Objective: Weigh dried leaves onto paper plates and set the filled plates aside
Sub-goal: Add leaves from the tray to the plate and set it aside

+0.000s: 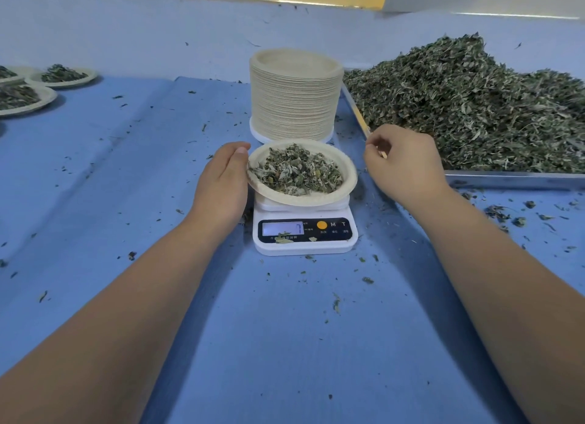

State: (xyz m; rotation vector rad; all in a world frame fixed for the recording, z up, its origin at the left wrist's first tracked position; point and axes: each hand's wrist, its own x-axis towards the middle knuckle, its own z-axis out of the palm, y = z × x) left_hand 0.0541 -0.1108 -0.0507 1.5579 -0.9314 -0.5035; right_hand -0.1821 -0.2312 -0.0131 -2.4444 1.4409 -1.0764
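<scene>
Many spare plates [292, 97] stand behind; left hand [221, 183] holds loaded plate [304, 200], right hand [403, 165] slack.

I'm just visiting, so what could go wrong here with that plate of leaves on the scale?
The left hand holds the filled plate by one rim only; lifted that way, it might tip and spill its leaves. Leaf bits lie on the scale by its display, so the reading could be misjudged. The tall plate stack stands close behind and could get knocked.
</scene>
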